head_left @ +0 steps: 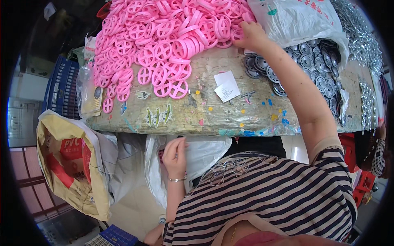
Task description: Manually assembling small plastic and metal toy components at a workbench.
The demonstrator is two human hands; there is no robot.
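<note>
A large heap of pink plastic wheel-shaped rings with cross spokes point(164, 49) covers the far left and middle of the table. My right hand point(251, 37) reaches across to the heap's right edge, its fingers bent around a pink ring there; they partly hide it. Below the table's front edge is my left hand point(175, 156), fingers curled, over the mouth of a white plastic bag point(205, 149). What those fingers hold, if anything, is hidden. Right of the pink heap, partly behind my right forearm, lie many grey-silver round wheel discs point(314, 61).
A white plastic sack point(299, 20) rests at the far right beside silver tinsel-like strands point(361, 41). Paper slips point(226, 86) and small coloured scraps lie on the worn table point(180, 119). An opened paper sack point(72, 160) stands at left near blue stacked crates point(61, 88).
</note>
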